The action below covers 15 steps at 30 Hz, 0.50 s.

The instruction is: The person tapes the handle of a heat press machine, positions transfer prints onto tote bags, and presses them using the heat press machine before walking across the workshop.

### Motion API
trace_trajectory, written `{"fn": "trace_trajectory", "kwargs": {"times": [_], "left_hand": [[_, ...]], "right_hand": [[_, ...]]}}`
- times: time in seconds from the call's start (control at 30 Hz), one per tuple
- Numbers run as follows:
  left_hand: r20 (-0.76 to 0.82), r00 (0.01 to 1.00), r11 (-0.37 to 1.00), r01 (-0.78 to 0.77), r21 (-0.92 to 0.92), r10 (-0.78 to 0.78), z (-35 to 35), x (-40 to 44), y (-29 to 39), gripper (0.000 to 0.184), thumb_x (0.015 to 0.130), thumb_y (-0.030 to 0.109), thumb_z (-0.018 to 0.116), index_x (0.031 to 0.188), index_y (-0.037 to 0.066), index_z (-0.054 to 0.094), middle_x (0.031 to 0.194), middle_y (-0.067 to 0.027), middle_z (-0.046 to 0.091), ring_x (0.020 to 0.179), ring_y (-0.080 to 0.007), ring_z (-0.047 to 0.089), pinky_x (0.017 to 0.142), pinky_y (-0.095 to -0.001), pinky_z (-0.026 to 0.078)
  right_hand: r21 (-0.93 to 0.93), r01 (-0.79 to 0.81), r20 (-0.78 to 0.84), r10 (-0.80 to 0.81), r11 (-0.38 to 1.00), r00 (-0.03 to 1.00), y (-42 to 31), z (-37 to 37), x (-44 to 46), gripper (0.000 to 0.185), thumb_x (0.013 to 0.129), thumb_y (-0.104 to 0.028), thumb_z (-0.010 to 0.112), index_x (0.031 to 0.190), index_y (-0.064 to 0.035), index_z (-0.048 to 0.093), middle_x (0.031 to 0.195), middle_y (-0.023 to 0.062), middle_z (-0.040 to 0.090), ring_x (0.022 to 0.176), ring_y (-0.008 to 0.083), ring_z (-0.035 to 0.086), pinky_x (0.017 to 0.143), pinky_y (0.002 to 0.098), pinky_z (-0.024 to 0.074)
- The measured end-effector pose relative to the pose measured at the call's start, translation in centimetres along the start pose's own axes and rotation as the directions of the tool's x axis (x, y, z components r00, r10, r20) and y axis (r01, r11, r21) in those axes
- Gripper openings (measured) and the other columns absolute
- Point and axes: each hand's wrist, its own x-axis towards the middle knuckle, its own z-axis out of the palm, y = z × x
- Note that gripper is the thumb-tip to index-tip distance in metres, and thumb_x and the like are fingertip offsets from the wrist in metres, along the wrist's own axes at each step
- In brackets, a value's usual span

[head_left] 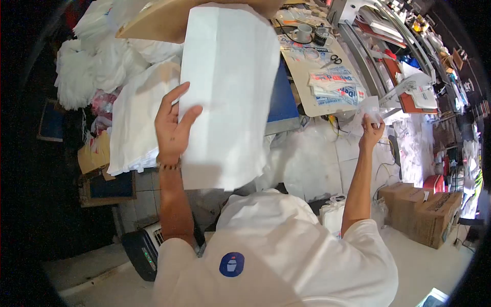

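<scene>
A tall stack of white plastic bags (225,97) rises in front of me, its lower end hanging toward my shirt. My left hand (174,123) lies along the stack's left edge, fingers apart and thumb over the top bag. Out to the right, my right hand (373,130) pinches a thin white plastic bag (369,106) by its lower part, beside a metal arm (391,94) of a machine. Several printed bags (335,84) with orange and blue lettering lie on the tan board (302,97) between the hands.
More piles of white bags (138,112) stand at left. Scissors (335,60), a mug (303,33) and tape sit on the board. Metal rails (365,48) run at upper right. Cardboard boxes (429,215) are on the floor at right, a black-and-white appliance (140,250) at lower left.
</scene>
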Motion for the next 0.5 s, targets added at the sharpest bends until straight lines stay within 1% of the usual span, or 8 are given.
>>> {"fn": "trace_trajectory", "kwargs": {"times": [0.13, 0.27, 0.33, 0.37, 0.4, 0.43, 0.47, 0.5], "left_hand": [[-0.067, 0.997, 0.984, -0.04, -0.172, 0.028, 1.8, 2.4, -8.2, 0.048, 0.086, -0.006, 0.065, 0.13, -0.001, 0.047, 0.108, -0.0101, 0.064, 0.097, -0.012, 0.06, 0.087, -0.0236, 0.048], [-0.108, 0.994, 0.995, -0.016, -0.099, 0.005, 2.4, 2.0, -17.9, 0.047, 0.085, 0.0, 0.069, 0.127, 0.001, 0.05, 0.107, -0.0088, 0.064, 0.096, -0.0104, 0.06, 0.084, -0.0228, 0.048], [-0.174, 0.982, 0.985, 0.103, 0.136, -0.079, 2.2, 0.9, -22.1, 0.045, 0.082, 0.003, 0.073, 0.123, 0.003, 0.055, 0.105, -0.0084, 0.065, 0.095, -0.0115, 0.061, 0.082, -0.0243, 0.048], [-0.199, 0.974, 0.967, 0.146, 0.209, -0.105, 2.0, 0.4, -24.2, 0.044, 0.081, 0.004, 0.074, 0.121, 0.004, 0.056, 0.104, -0.0083, 0.066, 0.094, -0.0119, 0.061, 0.081, -0.0248, 0.048], [-0.245, 0.97, 0.95, 0.077, 0.302, -0.001, 1.7, -0.2, -26.6, 0.042, 0.079, 0.007, 0.076, 0.118, 0.005, 0.058, 0.102, -0.009, 0.066, 0.093, -0.0152, 0.062, 0.08, -0.0274, 0.049], [-0.28, 0.954, 0.918, 0.014, 0.395, 0.106, 1.5, -0.4, -27.8, 0.04, 0.078, 0.01, 0.077, 0.114, 0.006, 0.061, 0.099, -0.0097, 0.067, 0.092, -0.0185, 0.063, 0.08, -0.03, 0.049], [-0.28, 0.955, 0.92, 0.016, 0.392, 0.102, 1.6, -0.2, -27.6, 0.04, 0.078, 0.01, 0.077, 0.114, 0.006, 0.061, 0.099, -0.0097, 0.067, 0.092, -0.0185, 0.063, 0.08, -0.03, 0.049], [-0.308, 0.949, 0.908, 0.066, 0.414, 0.072, 1.6, -0.1, -26.9, 0.04, 0.077, 0.012, 0.078, 0.113, 0.006, 0.061, 0.099, -0.0113, 0.067, 0.092, -0.0221, 0.063, 0.081, -0.0325, 0.05]], "right_hand": [[-0.018, 0.015, 0.09, -0.013, 1.0, 0.996, -2.7, -0.9, -0.8, 0.046, 0.08, -0.009, 0.077, 0.118, -0.0003, 0.051, 0.098, 0.007, 0.064, 0.084, 0.0132, 0.06, 0.069, 0.0253, 0.0493], [-0.045, -0.02, 0.182, 0.028, 0.999, 0.983, -4.7, 0.1, -0.9, 0.037, 0.084, -0.006, 0.071, 0.119, 0.0014, 0.059, 0.101, 0.0031, 0.064, 0.085, 0.0107, 0.06, 0.074, 0.0231, 0.0463], [-0.068, 0.009, 0.214, 0.005, 0.998, 0.977, -5.5, 1.6, -1.2, 0.036, 0.086, -0.005, 0.069, 0.12, 0.0022, 0.06, 0.103, 0.0029, 0.065, 0.086, 0.01, 0.06, 0.075, 0.0224, 0.0453], [-0.188, 0.126, 0.277, -0.071, 0.974, 0.958, -5.7, 2.7, -1.3, 0.035, 0.087, -0.005, 0.068, 0.119, 0.0026, 0.06, 0.104, 0.0033, 0.065, 0.087, 0.0097, 0.06, 0.076, 0.0225, 0.0451], [-0.298, 0.246, 0.347, -0.136, 0.922, 0.928, -6.1, 4.1, -1.6, 0.033, 0.087, -0.005, 0.067, 0.119, 0.0031, 0.061, 0.105, 0.0038, 0.065, 0.089, 0.0094, 0.06, 0.078, 0.0225, 0.0449], [-0.268, 0.269, 0.368, -0.159, 0.925, 0.916, -7.5, 6.6, -2.8, 0.028, 0.088, -0.003, 0.065, 0.115, 0.0039, 0.062, 0.103, 0.0047, 0.065, 0.091, 0.0099, 0.06, 0.08, 0.0235, 0.0453], [-0.221, 0.265, 0.408, -0.158, 0.939, 0.899, -8.4, 8.9, -3.8, 0.023, 0.088, -0.001, 0.063, 0.111, 0.0039, 0.063, 0.101, 0.0052, 0.064, 0.092, 0.0117, 0.06, 0.079, 0.0252, 0.0472], [-0.293, 0.391, 0.474, -0.223, 0.872, 0.852, -7.2, 10.2, -3.9, 0.02, 0.087, 0.001, 0.063, 0.107, 0.0013, 0.064, 0.103, 0.0078, 0.064, 0.091, 0.0149, 0.062, 0.077, 0.0258, 0.0497]]}}
